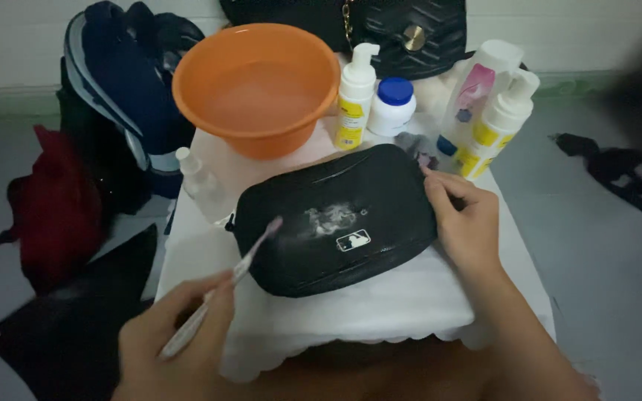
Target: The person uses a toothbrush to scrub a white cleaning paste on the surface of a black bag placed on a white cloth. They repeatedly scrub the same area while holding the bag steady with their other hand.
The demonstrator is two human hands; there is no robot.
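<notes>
A black pouch (336, 219) is lying on the white cloth (380, 304), a small white emblem on its front and a foamy smear above it. The left hand (176, 345) is gripping a toothbrush (221, 289), bristles resting on the pouch. The right hand (466, 219) is clasping the pouch's right end. Behind are standing an orange basin (258, 85), a white-and-yellow pump bottle (354, 96) and a blue-capped white jar (393, 104).

Black rounded-rectangular leather-look pouch (336, 223) lies flat on the white cloth, long side across, white foam smear at centre above a small white emblem. Pale plastic toothbrush (221, 286) is angled up-right, bristle head resting on the pouch's left part.
</notes>
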